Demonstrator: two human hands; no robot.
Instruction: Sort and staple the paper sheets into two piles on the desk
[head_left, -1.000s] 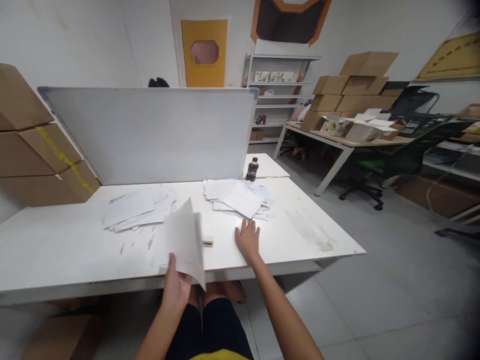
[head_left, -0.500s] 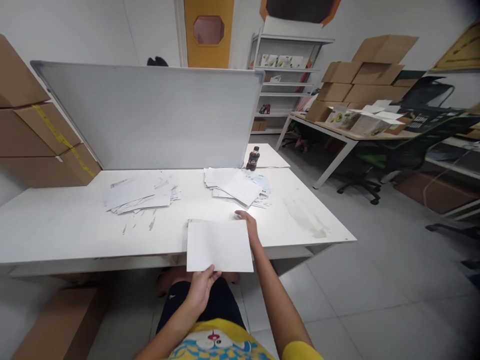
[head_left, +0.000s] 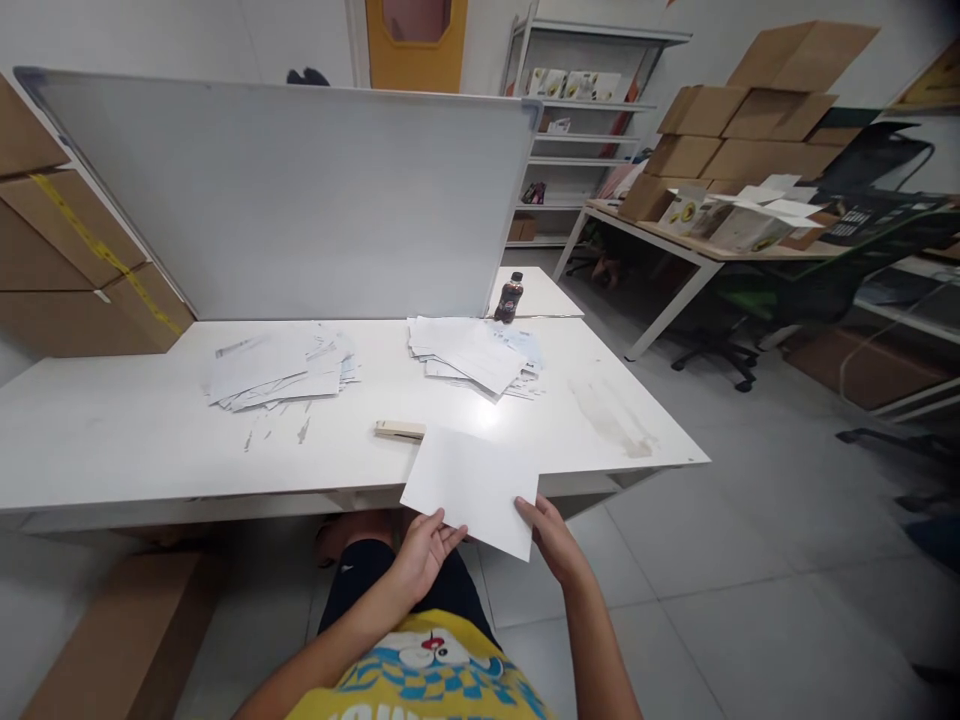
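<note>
Both hands hold white paper point(head_left: 472, 485), blank on its upper face, tilted over the table's front edge; whether it is one sheet or several I cannot tell. My left hand point(head_left: 426, 555) pinches its lower left edge, thumb and fingers closed on it. At the right edge, my right hand point(head_left: 549, 530) grips it with the thumb on top and the fingers underneath. Just behind the paper's left corner lies a beige stapler point(head_left: 400, 430) on the table. Farther back are a left pile of papers point(head_left: 274, 370) and a right pile of papers point(head_left: 472, 355).
A dark drink bottle point(head_left: 508, 298) stands behind the right pile. The whiteboard point(head_left: 300, 200) rises along the back of the white table point(head_left: 150, 450). Cardboard boxes point(head_left: 82, 270) are stacked at the left, and another box point(head_left: 127, 630) sits on the floor. An office chair point(head_left: 780, 300) is at the right.
The paper has turned clockwise and shifted right, uncovering the stapler. My right hand has come back from beyond the far right corner to grip the right edge. The view has tilted downward.
</note>
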